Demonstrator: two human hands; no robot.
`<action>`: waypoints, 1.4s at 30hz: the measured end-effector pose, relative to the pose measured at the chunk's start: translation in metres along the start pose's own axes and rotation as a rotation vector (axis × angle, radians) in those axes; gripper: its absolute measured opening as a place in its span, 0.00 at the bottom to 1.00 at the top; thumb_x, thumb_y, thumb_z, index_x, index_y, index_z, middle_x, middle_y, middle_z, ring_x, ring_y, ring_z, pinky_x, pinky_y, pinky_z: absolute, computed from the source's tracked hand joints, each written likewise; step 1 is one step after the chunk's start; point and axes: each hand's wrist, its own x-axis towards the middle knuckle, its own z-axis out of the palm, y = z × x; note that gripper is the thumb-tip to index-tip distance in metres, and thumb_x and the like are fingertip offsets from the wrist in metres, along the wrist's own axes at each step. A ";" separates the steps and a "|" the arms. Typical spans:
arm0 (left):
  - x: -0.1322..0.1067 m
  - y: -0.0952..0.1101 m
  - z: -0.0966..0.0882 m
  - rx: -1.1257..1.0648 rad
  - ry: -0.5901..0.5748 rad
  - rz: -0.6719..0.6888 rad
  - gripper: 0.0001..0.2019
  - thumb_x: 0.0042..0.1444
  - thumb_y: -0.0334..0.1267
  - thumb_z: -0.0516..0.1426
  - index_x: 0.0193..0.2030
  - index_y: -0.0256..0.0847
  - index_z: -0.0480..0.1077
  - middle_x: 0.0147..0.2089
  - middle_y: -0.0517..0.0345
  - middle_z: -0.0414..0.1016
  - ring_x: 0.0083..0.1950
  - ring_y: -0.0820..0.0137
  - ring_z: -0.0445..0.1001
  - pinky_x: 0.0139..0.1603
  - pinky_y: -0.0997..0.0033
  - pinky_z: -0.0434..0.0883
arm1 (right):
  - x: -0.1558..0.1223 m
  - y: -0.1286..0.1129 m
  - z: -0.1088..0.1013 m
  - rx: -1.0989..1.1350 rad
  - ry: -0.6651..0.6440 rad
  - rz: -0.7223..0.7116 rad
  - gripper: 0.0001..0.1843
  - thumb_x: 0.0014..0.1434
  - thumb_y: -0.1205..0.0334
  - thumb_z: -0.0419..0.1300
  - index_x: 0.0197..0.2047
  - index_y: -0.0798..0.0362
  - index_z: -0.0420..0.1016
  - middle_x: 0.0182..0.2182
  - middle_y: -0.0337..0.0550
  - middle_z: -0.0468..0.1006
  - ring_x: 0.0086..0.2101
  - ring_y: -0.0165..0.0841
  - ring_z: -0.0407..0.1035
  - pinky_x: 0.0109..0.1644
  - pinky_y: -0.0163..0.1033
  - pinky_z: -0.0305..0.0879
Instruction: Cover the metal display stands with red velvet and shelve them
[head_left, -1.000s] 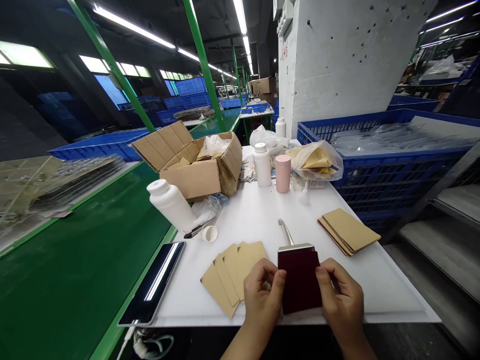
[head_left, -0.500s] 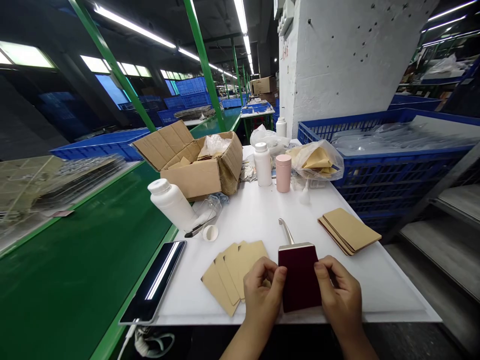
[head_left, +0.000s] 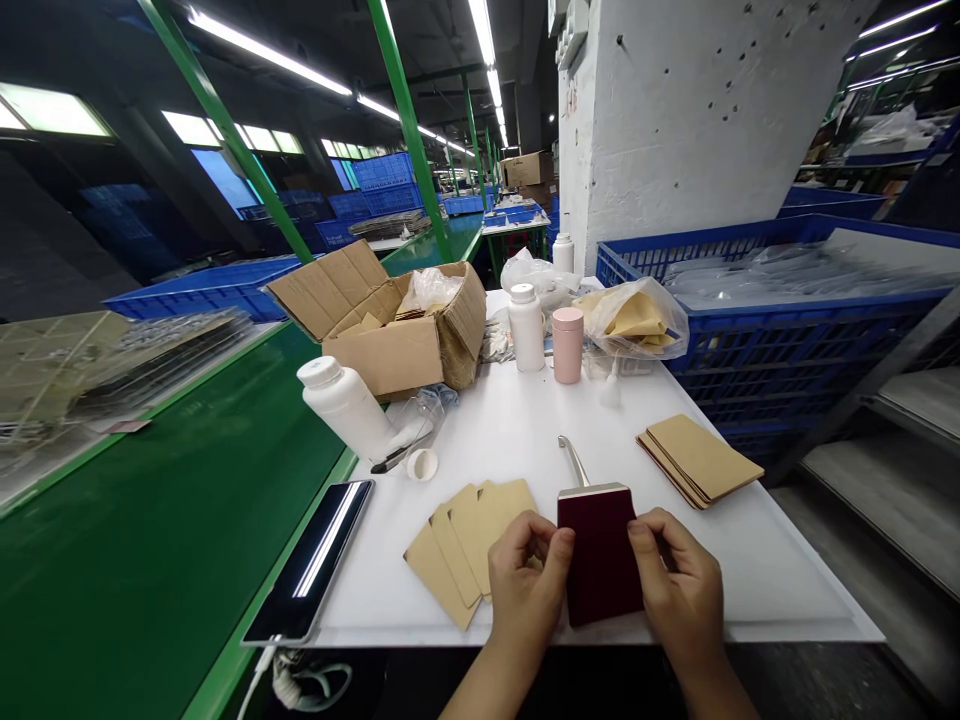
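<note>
Between my hands is a dark red flat rectangular piece (head_left: 601, 565), its surface tilted toward me. My left hand (head_left: 527, 575) pinches its left edge between thumb and fingers, and my right hand (head_left: 675, 575) pinches its right edge. Just beyond its top edge show a pale metallic strip (head_left: 595, 491) and a thin silver handle (head_left: 574, 462) pointing away; whether they are joined to the piece I cannot tell. Several tan cards (head_left: 472, 540) lie fanned out beside my left hand, partly hidden by it. To the far right sits a stack of tan cards (head_left: 701, 460) with reddish edges.
A tablet (head_left: 311, 565) lies at the table's left edge. Farther back are a tipped white bottle (head_left: 345, 405), a white cap (head_left: 421, 464), an open cardboard box (head_left: 382, 355), an upright white bottle (head_left: 526, 330), a pink jar (head_left: 568, 347) and a plastic bag (head_left: 637, 318). A blue crate (head_left: 795, 345) stands at right.
</note>
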 end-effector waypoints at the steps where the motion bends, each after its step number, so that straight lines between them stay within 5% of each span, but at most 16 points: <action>1: 0.000 0.000 0.000 0.001 0.001 0.001 0.16 0.57 0.46 0.58 0.24 0.38 0.63 0.21 0.64 0.59 0.23 0.76 0.56 0.24 0.76 0.56 | 0.000 0.000 0.000 0.001 0.000 0.004 0.17 0.62 0.52 0.55 0.26 0.53 0.68 0.21 0.37 0.68 0.24 0.29 0.62 0.27 0.33 0.58; 42: 0.003 0.006 0.003 -0.006 0.032 -0.046 0.16 0.54 0.46 0.59 0.23 0.38 0.63 0.20 0.64 0.59 0.23 0.77 0.56 0.23 0.77 0.56 | 0.004 0.013 -0.003 -0.044 -0.031 -0.026 0.16 0.61 0.53 0.56 0.26 0.54 0.69 0.22 0.38 0.70 0.23 0.29 0.64 0.26 0.32 0.61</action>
